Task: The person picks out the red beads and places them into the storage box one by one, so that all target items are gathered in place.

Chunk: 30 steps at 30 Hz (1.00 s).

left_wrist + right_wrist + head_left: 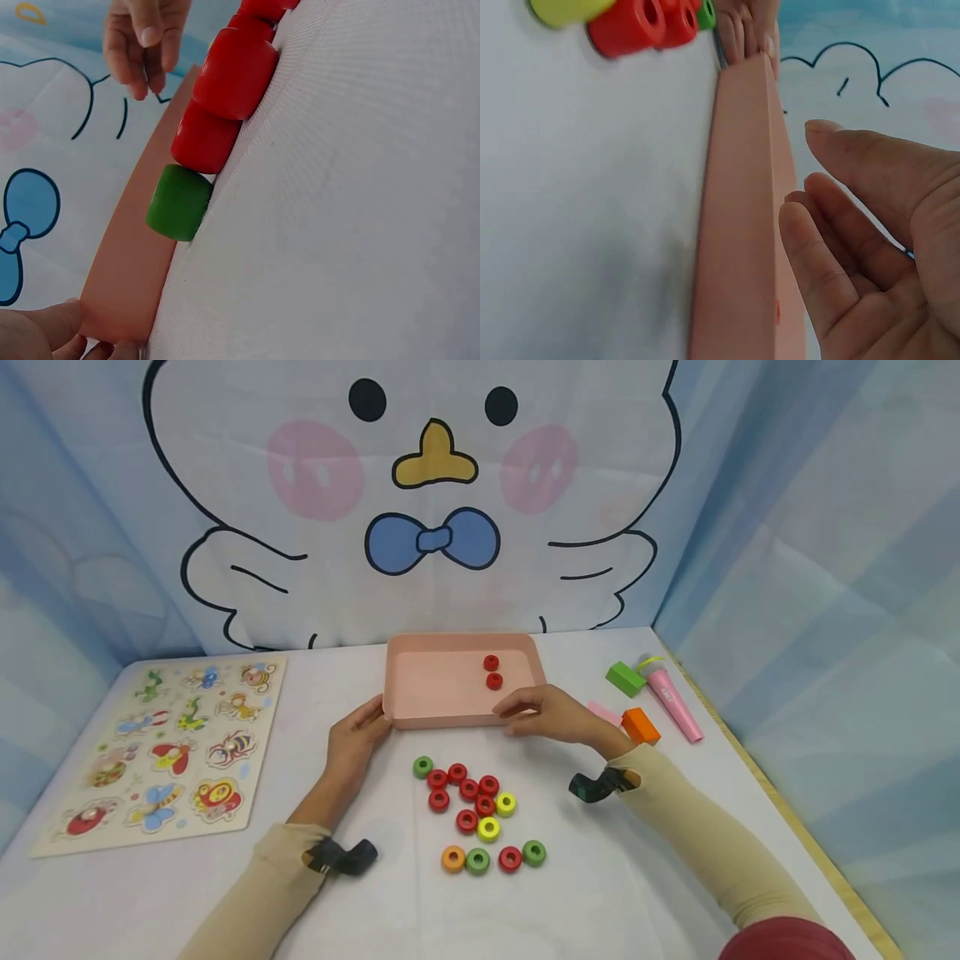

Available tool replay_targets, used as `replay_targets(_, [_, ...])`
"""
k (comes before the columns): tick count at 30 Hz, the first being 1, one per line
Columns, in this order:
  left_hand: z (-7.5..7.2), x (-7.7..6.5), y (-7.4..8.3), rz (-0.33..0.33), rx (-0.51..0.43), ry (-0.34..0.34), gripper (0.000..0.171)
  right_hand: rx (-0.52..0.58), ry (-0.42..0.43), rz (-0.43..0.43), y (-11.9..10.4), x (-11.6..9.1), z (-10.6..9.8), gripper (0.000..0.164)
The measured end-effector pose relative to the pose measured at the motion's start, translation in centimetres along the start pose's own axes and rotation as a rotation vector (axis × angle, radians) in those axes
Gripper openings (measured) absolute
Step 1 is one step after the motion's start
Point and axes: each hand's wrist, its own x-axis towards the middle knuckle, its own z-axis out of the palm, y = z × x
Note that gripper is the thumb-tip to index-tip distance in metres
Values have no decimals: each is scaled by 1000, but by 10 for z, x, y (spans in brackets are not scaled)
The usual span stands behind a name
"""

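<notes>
A pink tray (pixel 442 681) lies at the back of the table with two red ring beads (pixel 492 681) inside, toward its right end. My left hand (pixel 355 745) holds the tray's front left corner, the thumb at the rim and the fingers along the side. Over the front right rim hovers my right hand (pixel 551 718); its thumb and fingers are apart with nothing between them, as the right wrist view shows. In front of the tray lie several loose beads: red ones (pixel 468 790), green ones (pixel 423 767), yellow ones (pixel 488 829) and an orange one (pixel 453 859).
On the left lies a wooden puzzle board (pixel 258 739) with insect pictures. To the right are a green block (pixel 626 678), an orange block (pixel 641 725), a pink piece (pixel 604 713) partly behind my right hand, and a pink toy microphone (pixel 673 702). A printed curtain (pixel 525 593) hangs behind the table.
</notes>
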Motion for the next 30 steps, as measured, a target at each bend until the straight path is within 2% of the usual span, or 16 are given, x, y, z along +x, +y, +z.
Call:
replay_targets(6, [-1,0,-2,4,12,1,50,67,-141,-28,0,-14,21,36])
replay_targets(11, [-1,1,-2,5,5,7,50,95,-214,-47,-1,-22,36,33])
replay_targets(19, [0,1,-1,-2,-11,-3,51,92,-243,-57,1,-26,48,30])
replay_targets(24, [0,0,-2,-1,-16,-4,51,69,-239,-45,3,-26,52,28])
replay_targets(30, [0,1,-2,-8,-19,4,51,23,-229,-69,3,-24,55,23])
